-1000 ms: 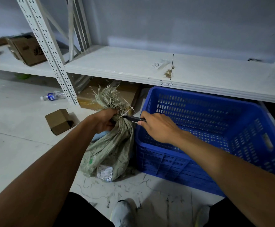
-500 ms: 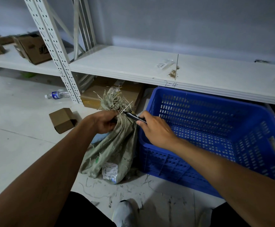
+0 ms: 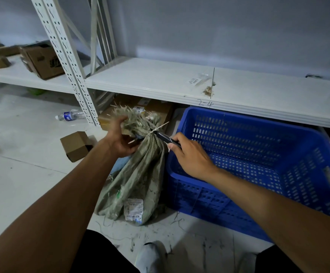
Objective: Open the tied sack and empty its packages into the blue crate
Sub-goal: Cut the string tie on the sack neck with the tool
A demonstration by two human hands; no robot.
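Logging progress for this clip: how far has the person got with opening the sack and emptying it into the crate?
Early stage. Done: the sack stands on the floor beside the blue crate. In hand: the right hand holds a dark cutting tool against the tie at the sack's neck, while the left hand, fingers loosely open, sits by the frayed top. Left: the neck looks still cinched, and the crate holds no packages.

Sack (image 3: 138, 174): grey-green woven, neck still tied, frayed top, upright on floor, touching crate.
Blue crate (image 3: 258, 164): perforated, empty, under shelf.
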